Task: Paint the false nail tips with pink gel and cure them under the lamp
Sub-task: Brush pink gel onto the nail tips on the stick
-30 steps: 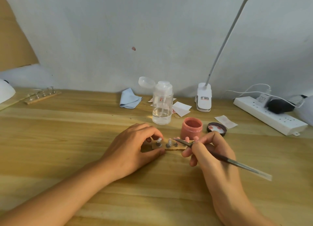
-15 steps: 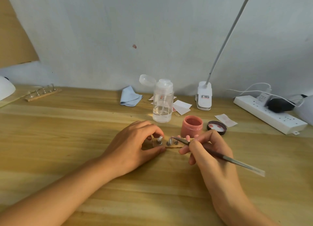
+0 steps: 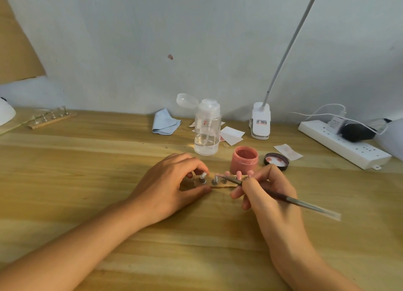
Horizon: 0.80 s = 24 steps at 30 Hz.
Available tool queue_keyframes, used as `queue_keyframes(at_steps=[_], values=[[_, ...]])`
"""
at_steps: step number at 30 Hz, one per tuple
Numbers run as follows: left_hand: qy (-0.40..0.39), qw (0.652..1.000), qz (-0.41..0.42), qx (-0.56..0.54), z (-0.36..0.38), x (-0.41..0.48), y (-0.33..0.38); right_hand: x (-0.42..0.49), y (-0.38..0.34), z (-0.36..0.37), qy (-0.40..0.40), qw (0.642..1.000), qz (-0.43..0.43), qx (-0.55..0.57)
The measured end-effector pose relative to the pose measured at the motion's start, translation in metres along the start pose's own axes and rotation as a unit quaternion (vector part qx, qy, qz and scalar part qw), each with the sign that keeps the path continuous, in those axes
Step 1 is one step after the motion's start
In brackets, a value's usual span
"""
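Observation:
A small wooden holder strip (image 3: 218,183) with several nail tips on metal stands lies mid-table. My left hand (image 3: 172,184) pinches its left end between thumb and fingers. My right hand (image 3: 268,192) grips a thin brush (image 3: 287,198), whose tip touches a nail tip (image 3: 216,177) near the strip's middle. Two pink nail tips (image 3: 239,174) show at the strip's right end, partly behind my fingers. An open jar of pink gel (image 3: 244,160) stands just behind the strip, its lid (image 3: 276,161) lying to the right.
A clear pump bottle (image 3: 206,131) stands behind the jar, with a blue cloth (image 3: 164,122) and paper wipes nearby. A desk lamp clip (image 3: 260,121) and power strip (image 3: 342,143) sit back right. A second holder strip (image 3: 52,118) and a white curing lamp (image 3: 5,113) are far left.
The brush tip has slid left along the strip from its middle-right to the nail tip nearer my left hand. My left hand keeps its hold.

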<state>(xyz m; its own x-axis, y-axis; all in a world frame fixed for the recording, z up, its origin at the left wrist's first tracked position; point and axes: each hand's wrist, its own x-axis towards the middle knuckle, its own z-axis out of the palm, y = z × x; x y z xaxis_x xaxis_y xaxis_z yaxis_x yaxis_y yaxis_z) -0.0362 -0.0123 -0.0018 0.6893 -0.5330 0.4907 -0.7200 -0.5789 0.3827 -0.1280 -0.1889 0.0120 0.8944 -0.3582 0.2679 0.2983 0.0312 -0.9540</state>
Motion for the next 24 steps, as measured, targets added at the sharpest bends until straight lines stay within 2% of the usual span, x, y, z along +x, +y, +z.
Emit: queue_keyframes(at_steps=[17,24], values=[[0.004,1.000,0.005,0.005,-0.0006,0.0009,0.0011,-0.0028,-0.0016,0.0019,-0.005,1.000,0.009,-0.019],[0.009,1.000,0.003,0.003,-0.0001,0.0019,-0.0006,-0.0014,-0.0035,-0.0004,0.005,1.000,0.002,0.019]])
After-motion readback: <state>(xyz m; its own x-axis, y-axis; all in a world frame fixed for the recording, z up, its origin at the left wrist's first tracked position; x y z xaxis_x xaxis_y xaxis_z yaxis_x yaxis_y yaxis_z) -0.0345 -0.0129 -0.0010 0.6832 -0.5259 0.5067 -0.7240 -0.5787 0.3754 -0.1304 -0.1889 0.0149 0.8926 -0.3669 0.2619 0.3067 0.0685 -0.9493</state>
